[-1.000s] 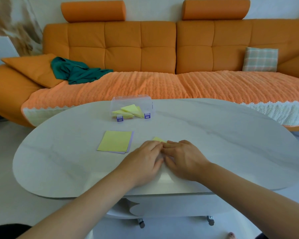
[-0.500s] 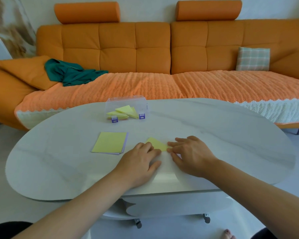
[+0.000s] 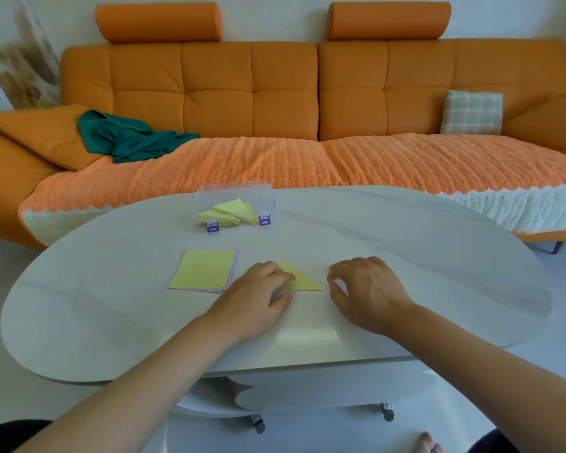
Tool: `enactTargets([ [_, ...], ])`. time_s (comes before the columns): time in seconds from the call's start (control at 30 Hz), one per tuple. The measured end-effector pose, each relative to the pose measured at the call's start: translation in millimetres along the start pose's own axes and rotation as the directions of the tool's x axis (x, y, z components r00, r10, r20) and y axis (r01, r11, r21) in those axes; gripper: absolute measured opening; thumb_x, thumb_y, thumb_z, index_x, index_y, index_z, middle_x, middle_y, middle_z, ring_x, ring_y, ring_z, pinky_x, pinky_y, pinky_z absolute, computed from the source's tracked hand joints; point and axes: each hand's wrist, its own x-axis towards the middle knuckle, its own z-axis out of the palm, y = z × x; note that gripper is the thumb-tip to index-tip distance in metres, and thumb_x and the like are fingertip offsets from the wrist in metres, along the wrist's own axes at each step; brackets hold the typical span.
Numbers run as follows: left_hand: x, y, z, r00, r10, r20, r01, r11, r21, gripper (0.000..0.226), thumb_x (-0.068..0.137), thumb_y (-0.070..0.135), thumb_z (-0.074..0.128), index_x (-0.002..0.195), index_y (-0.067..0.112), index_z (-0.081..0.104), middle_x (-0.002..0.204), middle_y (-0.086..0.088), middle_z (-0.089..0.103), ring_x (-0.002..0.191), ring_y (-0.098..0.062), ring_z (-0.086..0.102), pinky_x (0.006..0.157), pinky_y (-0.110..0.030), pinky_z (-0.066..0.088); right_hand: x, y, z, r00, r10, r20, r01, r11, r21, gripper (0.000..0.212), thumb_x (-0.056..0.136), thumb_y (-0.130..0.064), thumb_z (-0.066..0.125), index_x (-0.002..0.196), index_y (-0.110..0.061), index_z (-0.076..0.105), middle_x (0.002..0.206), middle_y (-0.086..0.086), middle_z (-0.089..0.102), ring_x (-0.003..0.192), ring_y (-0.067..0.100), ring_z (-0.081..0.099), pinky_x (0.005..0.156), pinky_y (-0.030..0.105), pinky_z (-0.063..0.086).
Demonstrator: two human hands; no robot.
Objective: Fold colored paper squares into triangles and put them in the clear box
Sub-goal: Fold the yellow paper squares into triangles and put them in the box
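Currently, in the head view, the folded yellow triangle (image 3: 303, 281) lies flat on the white counter (image 3: 406, 250). The left grip (image 3: 258, 289) rests on the triangle's 9 o'clock portion, fingers spread nearly flat and pressing the paper down. The right grip (image 3: 366, 289) sits at 3 o'clock of the triangle, just beside its tip, fingers loosely curled and holding nothing. A stack of paper squares (image 3: 203, 269), yellow on top, lies at 9 o'clock of the left grip. The clear box (image 3: 236, 189), at 11 o'clock of the triangle, contains finished triangles (image 3: 232, 209).
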Motion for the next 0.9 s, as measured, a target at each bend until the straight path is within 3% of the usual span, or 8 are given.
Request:
enactTargets([
  [0.13, 11, -10, -8, 0.998, -0.062, 0.018, 0.064, 0.992, -0.106, 0.037, 0.094, 0.027, 0.065, 0.130, 0.024, 0.064, 0.124, 0.011, 0.054, 0.119, -0.007, 0.049, 0.103, -0.021, 0.037, 7, -6, -5, 0.995, -0.053, 0.081, 0.038, 0.983, 0.178, 0.045, 0.096, -0.044, 0.055, 0.138, -0.029, 0.049, 0.136, -0.010, 0.059, 0.122, 0.015, 0.056, 0.103, 0.032, 0.042],
  [0.37, 24, -22, -16, 0.993, 0.095, 0.064, -0.100, 0.992, 0.074, 0.031, 0.099, 0.030, 0.058, 0.128, 0.023, 0.066, 0.112, 0.006, 0.067, 0.110, -0.012, 0.053, 0.094, -0.028, 0.043, 30, -16, 0, 0.977, -0.152, 0.150, 0.110, 0.960, 0.257, 0.057, 0.091, -0.049, 0.064, 0.142, -0.037, 0.042, 0.125, -0.019, 0.060, 0.115, 0.009, 0.053, 0.096, 0.029, 0.046],
  [0.47, 27, -25, -14, 0.985, 0.167, 0.033, -0.169, 0.980, 0.105, 0.024, 0.099, 0.025, 0.057, 0.119, 0.020, 0.071, 0.108, 0.003, 0.069, 0.106, -0.015, 0.057, 0.091, -0.029, 0.045, 38, -16, -1, 0.969, -0.203, 0.141, 0.164, 0.956, 0.245, 0.055, 0.090, -0.048, 0.065, 0.140, -0.036, 0.045, 0.119, -0.020, 0.062, 0.109, 0.008, 0.054, 0.089, 0.028, 0.048],
  [0.63, 31, -30, -13, 0.992, 0.122, 0.021, -0.123, 0.992, 0.023, 0.038, 0.088, 0.050, 0.066, 0.115, 0.025, 0.070, 0.106, 0.012, 0.065, 0.102, -0.007, 0.054, 0.090, -0.026, 0.046, 48, -18, -3, 0.944, -0.305, 0.122, 0.299, 0.952, 0.066, 0.037, 0.097, -0.038, 0.052, 0.134, -0.030, 0.055, 0.106, -0.006, 0.068, 0.099, 0.018, 0.059, 0.077, 0.035, 0.049],
  [0.73, 31, -29, -14, 0.996, 0.084, 0.017, -0.084, 0.996, -0.009, 0.029, 0.088, 0.041, 0.068, 0.113, 0.027, 0.070, 0.102, 0.014, 0.066, 0.097, -0.004, 0.054, 0.088, -0.030, 0.048, 53, -21, -2, 0.944, -0.320, 0.078, 0.321, 0.947, 0.007, 0.032, 0.100, -0.028, 0.042, 0.126, -0.028, 0.061, 0.092, 0.000, 0.069, 0.088, 0.025, 0.062, 0.071, 0.039, 0.050],
  [0.8, 31, -26, -15, 0.997, 0.040, -0.059, -0.044, 0.997, -0.065, 0.016, 0.092, 0.029, 0.065, 0.106, 0.028, 0.073, 0.095, 0.014, 0.070, 0.089, -0.004, 0.060, 0.082, -0.032, 0.051, 53, -22, -3, 0.959, -0.282, 0.015, 0.281, 0.958, 0.053, 0.030, 0.099, -0.028, 0.044, 0.118, -0.030, 0.068, 0.089, -0.003, 0.071, 0.084, 0.022, 0.064, 0.070, 0.036, 0.051],
  [0.9, 32, -20, -19, 0.985, -0.120, -0.120, 0.091, 0.970, -0.226, 0.009, 0.090, 0.030, 0.068, 0.090, 0.036, 0.075, 0.082, 0.022, 0.071, 0.079, 0.003, 0.064, 0.073, -0.023, 0.052, 54, -20, -11, 0.991, -0.128, -0.045, 0.136, 0.945, 0.296, 0.019, 0.091, -0.028, 0.058, 0.099, -0.034, 0.074, 0.089, -0.014, 0.074, 0.083, 0.011, 0.067, 0.072, 0.031, 0.053],
])
